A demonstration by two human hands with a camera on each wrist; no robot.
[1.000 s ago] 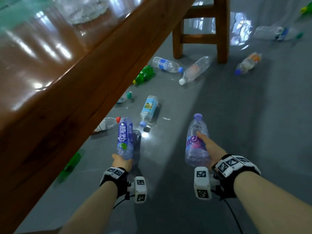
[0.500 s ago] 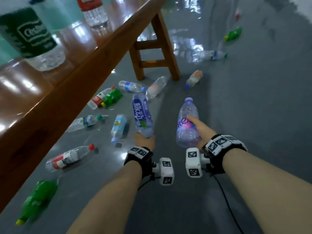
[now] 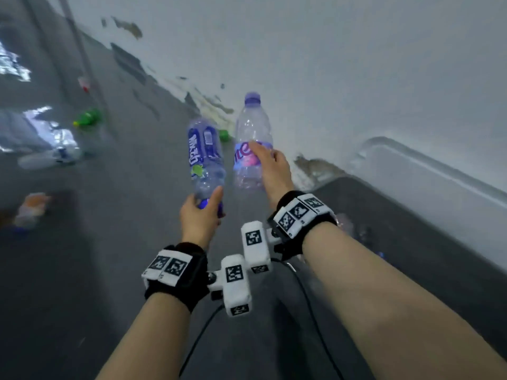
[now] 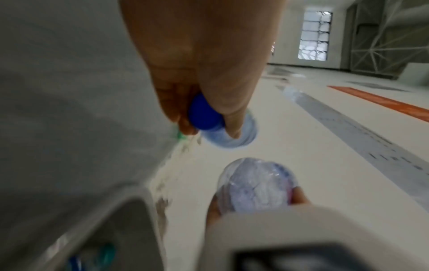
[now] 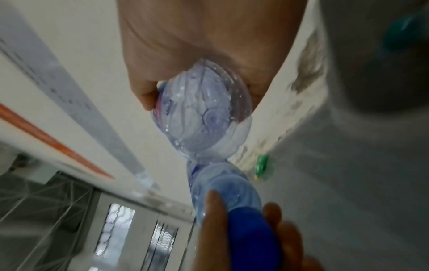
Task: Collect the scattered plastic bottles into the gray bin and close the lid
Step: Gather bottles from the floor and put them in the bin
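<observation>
While each grip holds one, blue-capped bottle [image 3: 206,157] (seemingly inverted) hangs cap-in-fingers.

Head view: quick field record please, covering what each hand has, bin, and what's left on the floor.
left hand: grips blue-label bottle at its blue cap end, base pointing away
right hand: grips purple-cap bottle round its label, cap pointing away
bottles: side by side; contact unclear
gray bin: lower right by the wall, open, bottles inside
lid: not identifiable
floor leftovers: green bottle, clear bottle, orange-label bottle, all blurred
task status: both bottles in hand, not yet in the bin
</observation>
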